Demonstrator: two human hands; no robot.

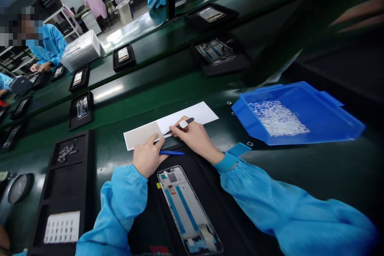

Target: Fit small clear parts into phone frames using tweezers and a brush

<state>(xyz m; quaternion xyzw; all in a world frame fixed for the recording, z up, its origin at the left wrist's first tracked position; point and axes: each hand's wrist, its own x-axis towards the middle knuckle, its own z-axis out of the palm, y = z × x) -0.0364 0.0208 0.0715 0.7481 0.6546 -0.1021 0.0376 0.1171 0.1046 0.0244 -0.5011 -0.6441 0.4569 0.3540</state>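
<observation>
A white sheet [192, 115] with a beige section [141, 135] lies slantwise on the bench. My left hand [148, 155] rests on its near edge, fingertips on the beige part, with a slim blue pen-like tool [172, 153] held in the same hand. My right hand [195, 136] is closed around dark tweezers [189, 120], their tip at the edge of the beige section. A whitish patch shows on the tweezers' grip. Below my hands, an opened phone frame [187, 212] with blue strips and a yellow tab lies on a black mat [207, 180].
On the right stands a blue bin [327, 116] of small clear rings, several loose beside it. A black compartment tray [64, 184] at left holds small metal parts [67, 153] and a white parts card [62, 227]. Phones in black trays [81, 110] line the bench; co-workers sit beyond.
</observation>
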